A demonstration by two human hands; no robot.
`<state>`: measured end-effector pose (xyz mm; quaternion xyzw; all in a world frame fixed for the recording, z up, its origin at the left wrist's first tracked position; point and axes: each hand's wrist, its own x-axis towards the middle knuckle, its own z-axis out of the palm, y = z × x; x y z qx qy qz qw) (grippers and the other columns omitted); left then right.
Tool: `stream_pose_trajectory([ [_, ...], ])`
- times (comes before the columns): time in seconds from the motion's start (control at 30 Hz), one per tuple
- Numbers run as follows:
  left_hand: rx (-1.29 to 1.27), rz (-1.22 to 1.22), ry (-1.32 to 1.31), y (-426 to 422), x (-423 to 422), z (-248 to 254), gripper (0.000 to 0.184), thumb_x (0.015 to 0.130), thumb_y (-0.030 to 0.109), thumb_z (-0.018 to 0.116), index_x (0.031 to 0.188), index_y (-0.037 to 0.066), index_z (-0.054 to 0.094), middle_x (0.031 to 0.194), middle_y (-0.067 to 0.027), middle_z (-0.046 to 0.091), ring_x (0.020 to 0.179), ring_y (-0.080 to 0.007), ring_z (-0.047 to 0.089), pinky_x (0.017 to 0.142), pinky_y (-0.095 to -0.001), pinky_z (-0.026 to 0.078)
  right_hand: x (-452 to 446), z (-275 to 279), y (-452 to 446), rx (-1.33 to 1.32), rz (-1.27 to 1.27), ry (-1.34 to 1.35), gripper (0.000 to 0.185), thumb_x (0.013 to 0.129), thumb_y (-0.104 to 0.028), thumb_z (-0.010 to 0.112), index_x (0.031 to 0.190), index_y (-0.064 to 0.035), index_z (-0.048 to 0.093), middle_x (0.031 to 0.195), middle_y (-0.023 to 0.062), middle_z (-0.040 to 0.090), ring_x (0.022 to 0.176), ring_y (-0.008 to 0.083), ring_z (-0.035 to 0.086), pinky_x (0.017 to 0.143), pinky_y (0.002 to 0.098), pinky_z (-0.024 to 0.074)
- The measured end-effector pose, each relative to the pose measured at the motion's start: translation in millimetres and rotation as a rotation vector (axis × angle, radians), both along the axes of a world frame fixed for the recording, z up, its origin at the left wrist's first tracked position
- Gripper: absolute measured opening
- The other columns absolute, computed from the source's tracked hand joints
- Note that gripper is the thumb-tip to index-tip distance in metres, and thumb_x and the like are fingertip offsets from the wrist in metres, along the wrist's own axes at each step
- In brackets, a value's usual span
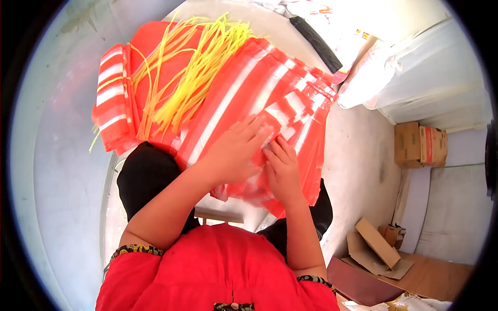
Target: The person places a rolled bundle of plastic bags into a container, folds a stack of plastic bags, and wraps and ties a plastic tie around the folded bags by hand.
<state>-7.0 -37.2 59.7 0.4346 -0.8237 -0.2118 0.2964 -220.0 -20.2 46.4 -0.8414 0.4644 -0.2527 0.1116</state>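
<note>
Red-and-white striped plastic sheets [228,98] lie in a stack before me, over my lap. My left hand [236,150] rests on the stack with its fingers spread. Just right of it, my right hand [282,168] touches a smaller folded striped piece [285,111] on top, its fingertips close to those of my left hand. Whether the right fingers pinch the plastic cannot be made out. Beyond my left hand, a bunch of yellow strips [194,78] lies across red plastic. A folded striped bundle [113,98], tied with a yellow strip, sits at the far left.
A black roll [315,44] lies behind the stack, near white plastic bags [368,75]. One cardboard box [420,145] stands at the right. Flattened cardboard [376,249] rests on a brown surface [441,277] at the lower right. A pale wall is on the left.
</note>
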Motion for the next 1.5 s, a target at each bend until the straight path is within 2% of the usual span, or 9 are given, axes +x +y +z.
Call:
stream_pose_trajectory([
  [0.23,-0.037,-0.016,-0.087,-6.7,5.7,-16.2,0.081,0.076,0.007,0.067,0.153,-0.002,0.043,0.162,-0.0236,0.040,0.154,-0.0385,0.035,0.125,-0.0478,0.032,-3.1,-7.1,-11.1,-0.104,-0.047,-0.008,0.028,0.086,0.000,0.067,0.113,0.0023,0.072,0.129,0.0172,0.066,0.130,0.0391,0.056,0.109,0.0522,0.0460],
  [0.43,0.005,-0.006,-0.038,-7.7,7.2,-17.5,0.081,0.076,0.005,0.064,0.153,-0.005,0.042,0.163,-0.0230,0.040,0.154,-0.0367,0.035,0.126,-0.0464,0.031,10.3,11.7,-32.8,-0.091,0.280,0.144,0.028,0.077,-0.006,0.070,0.104,-0.0004,0.071,0.116,0.0161,0.064,0.127,0.0374,0.056,0.108,0.0513,0.0461],
  [0.63,-0.054,-0.023,-0.144,-8.2,7.6,-23.7,0.081,0.075,0.005,0.064,0.153,-0.005,0.042,0.162,-0.0227,0.040,0.155,-0.0361,0.034,0.127,-0.0461,0.029,-22.5,-3.3,-78.5,-0.166,0.057,0.080,0.020,0.086,-0.003,0.067,0.106,-0.0006,0.069,0.133,0.0158,0.063,0.125,0.0404,0.055,0.110,0.0496,0.0438],
  [0.83,0.003,-0.027,-0.076,-7.5,12.3,-21.5,0.081,0.075,0.004,0.063,0.153,-0.004,0.042,0.162,-0.0231,0.040,0.154,-0.0369,0.034,0.128,-0.0464,0.028,-42.5,1.0,-90.2,-0.126,-0.361,-0.129,0.018,0.090,-0.004,0.067,0.107,0.0000,0.070,0.128,0.0155,0.066,0.121,0.0374,0.057,0.107,0.0443,0.0449],
  [0.93,0.032,-0.013,-0.002,-7.1,10.7,-17.7,0.080,0.075,0.002,0.061,0.153,-0.004,0.040,0.161,-0.0245,0.040,0.153,-0.0382,0.036,0.127,-0.0470,0.029,-34.0,-6.2,-61.2,-0.091,-0.257,-0.049,0.014,0.088,-0.004,0.069,0.101,0.0001,0.072,0.123,0.0142,0.068,0.117,0.0353,0.059,0.104,0.0442,0.0464],
  [1.03,0.076,0.007,0.088,-5.8,11.0,-20.1,0.080,0.077,-0.001,0.059,0.154,-0.005,0.039,0.160,-0.0263,0.041,0.150,-0.0405,0.039,0.125,-0.0471,0.032,-10.4,1.0,-34.3,-0.115,-0.070,0.014,0.023,0.085,-0.005,0.072,0.108,-0.0033,0.073,0.121,0.0125,0.068,0.112,0.0343,0.061,0.100,0.0486,0.0474],
  [1.17,0.249,0.058,0.141,-4.4,9.2,-9.4,0.079,0.078,-0.002,0.057,0.154,-0.005,0.036,0.159,-0.0280,0.041,0.147,-0.0428,0.042,0.124,-0.0461,0.034,2.4,1.5,-20.5,-0.098,0.038,-0.016,0.025,0.082,-0.001,0.072,0.107,-0.0019,0.075,0.124,0.0125,0.068,0.119,0.0348,0.059,0.105,0.0467,0.0460],
  [1.33,0.209,0.036,0.154,-5.1,13.0,-11.2,0.075,0.081,0.000,0.059,0.153,-0.005,0.040,0.159,-0.0268,0.042,0.149,-0.0401,0.040,0.124,-0.0457,0.034,5.7,6.7,-33.4,-0.138,0.070,0.165,0.034,0.083,-0.002,0.070,0.117,-0.0014,0.073,0.136,0.0135,0.063,0.133,0.0377,0.052,0.112,0.0487,0.0407],
  [1.5,0.016,-0.023,0.044,-6.5,11.7,-19.3,0.075,0.079,0.003,0.062,0.152,-0.005,0.044,0.162,-0.0245,0.041,0.153,-0.0366,0.036,0.125,-0.0472,0.032,5.7,0.4,-37.7,-0.075,-0.034,0.152,0.034,0.083,-0.007,0.071,0.117,-0.0017,0.071,0.139,0.0153,0.061,0.137,0.0384,0.049,0.114,0.0536,0.0382],
])
